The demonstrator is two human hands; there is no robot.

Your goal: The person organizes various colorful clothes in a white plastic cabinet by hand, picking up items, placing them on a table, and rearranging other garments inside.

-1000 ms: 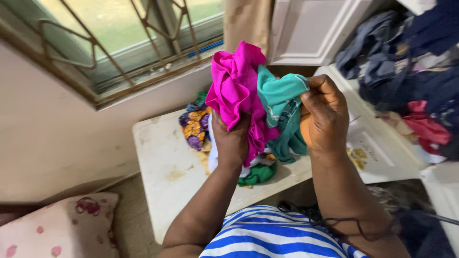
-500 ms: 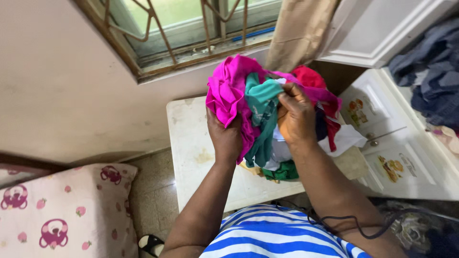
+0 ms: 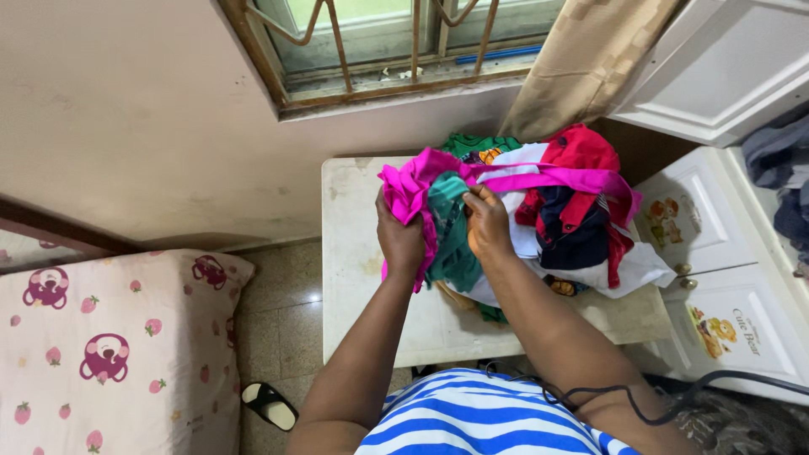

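1. While both hands work low over the white table point(image 3: 354, 278), the left hand point(image 3: 399, 240) is closed around a bunched magenta cloth point(image 3: 404, 190), its fingers hidden in the folds so the bundle cannot slip loose.
2. The right hand point(image 3: 487, 226) pinches a teal garment point(image 3: 451, 240) just beside the magenta one; the 2 pieces touch, and the teal one hangs down between the wrists.
3. A strip of the magenta cloth runs rightward across the clothes pile point(image 3: 573, 215), seemingly because it is still draped over the heap.
4. That pile of red, navy, white and green pieces sits at the table's far right, against the beige curtain point(image 3: 581, 67) and next to a white cabinet point(image 3: 716, 227).
5. Below the barred window point(image 3: 388, 42), a bed with a strawberry-patterned sheet point(image 3: 109, 337) lies to the left, and a black sandal point(image 3: 268, 404) rests on the tiled floor near it.
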